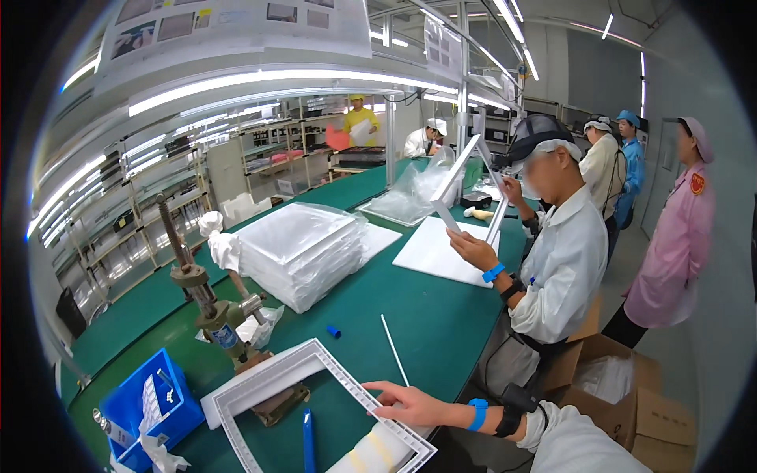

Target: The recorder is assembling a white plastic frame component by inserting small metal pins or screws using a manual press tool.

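My right hand (pixel 410 405) comes in from the lower right and grips the right bar of a white rectangular frame (pixel 347 378), its fingers stretched over the bar. The frame is tilted, with its far left side by the base of a green hand press (pixel 211 315). Below and inside the frame lies a long blue tool (pixel 308 441), its kind unclear. A white roll with yellowish tape (pixel 367 456) sits under the near right corner. Beyond my hand, a thin white stick (pixel 393 349) and a small blue cap (pixel 333 331) lie on the green table. My left hand is out of view.
A blue bin (pixel 185 414) with small parts stands at left. Plastic-wrapped stacked sheets (pixel 296 252) lie behind the press. At right, a co-worker (pixel 556 244) holds another white frame (pixel 457 177) over a white board (pixel 434 256). An open cardboard box (pixel 654 418) stands beside the table.
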`<state>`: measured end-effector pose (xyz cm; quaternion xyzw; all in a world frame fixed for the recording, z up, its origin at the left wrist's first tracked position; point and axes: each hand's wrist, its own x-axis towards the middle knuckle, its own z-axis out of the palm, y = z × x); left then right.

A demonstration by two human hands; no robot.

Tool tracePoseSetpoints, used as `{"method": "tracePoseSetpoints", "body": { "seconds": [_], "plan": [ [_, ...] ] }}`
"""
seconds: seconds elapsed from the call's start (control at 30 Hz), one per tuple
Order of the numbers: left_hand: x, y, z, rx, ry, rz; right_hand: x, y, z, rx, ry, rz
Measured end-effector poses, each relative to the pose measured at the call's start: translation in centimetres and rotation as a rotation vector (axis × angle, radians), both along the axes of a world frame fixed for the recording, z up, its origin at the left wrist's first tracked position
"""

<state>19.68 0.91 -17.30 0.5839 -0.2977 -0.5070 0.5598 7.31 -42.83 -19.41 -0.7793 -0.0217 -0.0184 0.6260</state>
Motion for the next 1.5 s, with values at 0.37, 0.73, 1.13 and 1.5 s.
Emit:
{"method": "tracePoseSetpoints", "body": {
  "seconds": [0.37,0.73,1.13,1.5],
  "plan": [
    [0.3,0.1,-0.2,0.038,0.026,0.015,0.2,-0.5,-0.3,0.021,0.011,-0.024],
    [0.4,1.1,-1.4,0.07,0.034,0.065,0.6,-9.7,-3.6,0.279,-0.228,-0.601],
    [0.0,0.0,-0.2,0.074,0.069,0.071,7.7,-26.2,13.3,0.574,-0.367,-0.871],
    [1.3,0.1,-1.4,0.089,0.121,0.039,13.1,-34.3,12.9,0.965,-0.78,-1.029]
  ]
}}
